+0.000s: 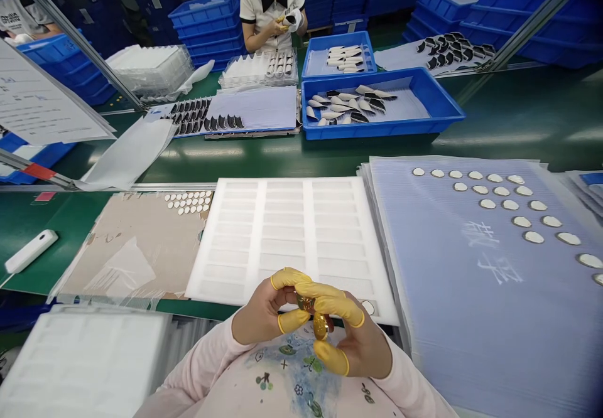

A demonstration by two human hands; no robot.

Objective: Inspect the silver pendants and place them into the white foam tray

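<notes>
My left hand [266, 311] and my right hand [355, 336] meet close to my chest, both wearing yellow finger cots. Their fingertips pinch a small shiny gold-coloured piece [320, 326] between them. Just beyond the hands lies a white foam tray [287, 236] with rows of empty rectangular pockets. A tiny oval part [368, 307] lies at the tray's near right corner. To the right, a pale blue corrugated sheet [471, 292] carries rows of small oval white parts [510, 205].
A brown card [136, 248] with several small white ovals lies at left, next to a white device [31, 250]. A white tray stack [80, 361] sits near left. Across the green table, blue bins [381, 107] hold black-and-white parts, and another person [273, 7] handles one.
</notes>
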